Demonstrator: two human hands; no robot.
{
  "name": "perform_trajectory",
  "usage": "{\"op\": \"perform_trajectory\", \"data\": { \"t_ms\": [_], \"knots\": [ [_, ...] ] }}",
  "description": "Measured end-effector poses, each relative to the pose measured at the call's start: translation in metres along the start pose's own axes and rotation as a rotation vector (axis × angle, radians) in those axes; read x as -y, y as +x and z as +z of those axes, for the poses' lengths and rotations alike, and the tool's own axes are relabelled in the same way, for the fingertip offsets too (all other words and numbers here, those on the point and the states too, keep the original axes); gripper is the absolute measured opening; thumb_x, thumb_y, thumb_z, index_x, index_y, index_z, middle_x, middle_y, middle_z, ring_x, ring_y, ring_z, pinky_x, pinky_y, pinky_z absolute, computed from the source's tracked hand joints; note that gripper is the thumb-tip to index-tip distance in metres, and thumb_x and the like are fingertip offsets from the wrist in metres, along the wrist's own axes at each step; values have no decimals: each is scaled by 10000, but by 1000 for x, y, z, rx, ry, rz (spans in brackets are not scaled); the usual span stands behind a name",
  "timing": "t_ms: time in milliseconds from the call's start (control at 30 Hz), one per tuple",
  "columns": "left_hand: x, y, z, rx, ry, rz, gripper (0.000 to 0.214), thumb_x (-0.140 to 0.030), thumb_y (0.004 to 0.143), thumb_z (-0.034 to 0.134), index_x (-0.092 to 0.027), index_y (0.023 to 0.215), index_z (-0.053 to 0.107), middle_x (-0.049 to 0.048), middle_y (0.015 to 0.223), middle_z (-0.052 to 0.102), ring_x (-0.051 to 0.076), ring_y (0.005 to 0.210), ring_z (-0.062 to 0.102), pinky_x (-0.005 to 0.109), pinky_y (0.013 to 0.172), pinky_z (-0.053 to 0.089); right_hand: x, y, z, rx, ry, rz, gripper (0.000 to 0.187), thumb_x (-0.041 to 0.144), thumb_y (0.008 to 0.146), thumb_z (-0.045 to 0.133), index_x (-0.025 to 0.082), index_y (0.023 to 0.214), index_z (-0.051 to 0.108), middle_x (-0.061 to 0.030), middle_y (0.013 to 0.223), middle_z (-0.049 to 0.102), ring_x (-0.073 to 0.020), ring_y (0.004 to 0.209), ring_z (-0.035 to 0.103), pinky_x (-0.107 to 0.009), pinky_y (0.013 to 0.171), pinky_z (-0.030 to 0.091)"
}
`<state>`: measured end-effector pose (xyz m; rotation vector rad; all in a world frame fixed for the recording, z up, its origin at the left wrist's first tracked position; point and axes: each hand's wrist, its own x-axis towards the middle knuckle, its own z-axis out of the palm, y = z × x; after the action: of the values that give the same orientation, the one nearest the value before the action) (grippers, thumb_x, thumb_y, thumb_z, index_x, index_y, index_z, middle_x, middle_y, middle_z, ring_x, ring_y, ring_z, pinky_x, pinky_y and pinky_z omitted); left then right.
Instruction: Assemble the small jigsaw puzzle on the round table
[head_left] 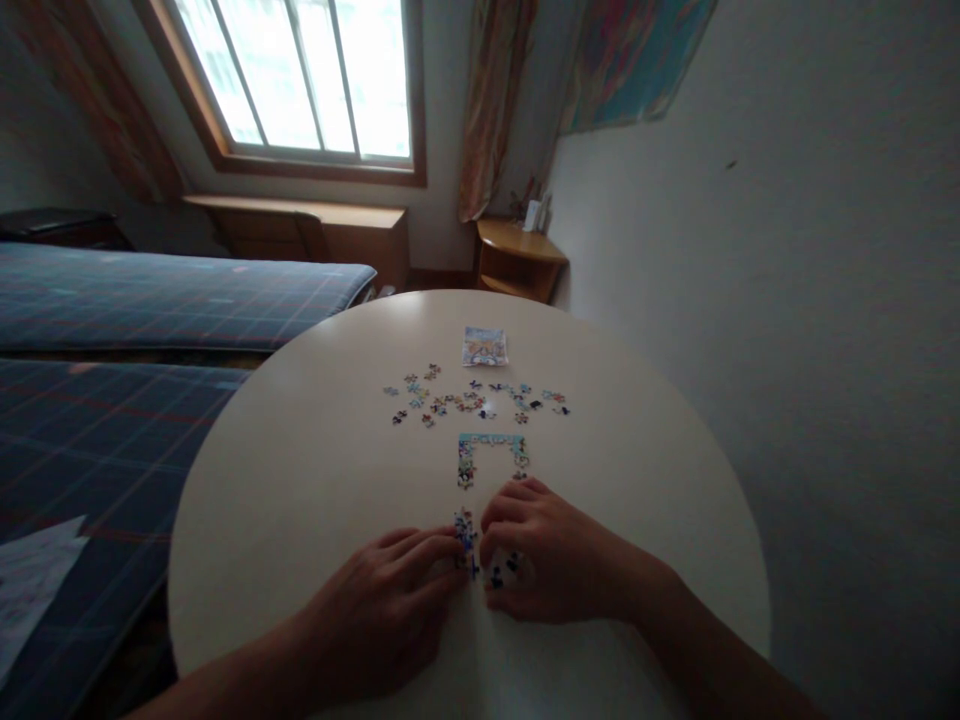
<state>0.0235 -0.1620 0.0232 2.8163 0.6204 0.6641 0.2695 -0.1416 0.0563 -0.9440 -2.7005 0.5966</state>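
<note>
Two bare hands rested on the round table (300, 480), close to its near edge. The left hand (390, 600) lay flat with the fingers stretched out and held nothing; its fingertips touched a short strip of joined puzzle pieces (465, 532). The right hand (551, 560) was just beside it, on the other side of the strip, with the fingers curled down over a few pieces. Whether it really pinched one of them, I could not tell. The strip lay between the two hands. Just beyond it was the partly built frame (491, 440), with its top edge and two short sides joined. Farther away the loose pieces (465, 400) were scattered in a row, and behind them lay a small picture card (484, 346). A bed (150, 290) with a checked cover stood to the left of the table.
</note>
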Motion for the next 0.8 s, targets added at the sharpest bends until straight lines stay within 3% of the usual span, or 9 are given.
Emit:
{"op": "perform_trajectory", "data": {
  "t_ms": [433, 567, 800],
  "knots": [
    [0, 2, -3, 14, -12, 24, 400, -66, 837, 443, -155, 1215, 538, 130, 1187, 636, 225, 1094, 630, 398, 917, 563, -8, 1, 12, -37, -22, 19, 107, 288, 803, 711, 233, 895, 705, -6, 914, 704, -172, 927, 605, -336, 939, 372],
    [0, 1, -1, 5, 0, 21, 395, -77, 836, 441, -165, 1208, 538, 127, 1169, 645, 230, 1063, 646, 405, 898, 571, -3, -2, 6, -48, -21, 80, 221, 316, 759, 754, 218, 949, 698, -37, 983, 691, -200, 982, 592, -359, 952, 363],
    [1, 1, -1, 25, -11, 22, 433, -58, 824, 447, -147, 1240, 527, 134, 1207, 628, 239, 1102, 629, 415, 924, 562, 5, -3, -2, -3, 6, 163, 174, 285, 782, 748, 220, 933, 690, -45, 1000, 669, -214, 1002, 567, -377, 950, 331]
  ]
}}
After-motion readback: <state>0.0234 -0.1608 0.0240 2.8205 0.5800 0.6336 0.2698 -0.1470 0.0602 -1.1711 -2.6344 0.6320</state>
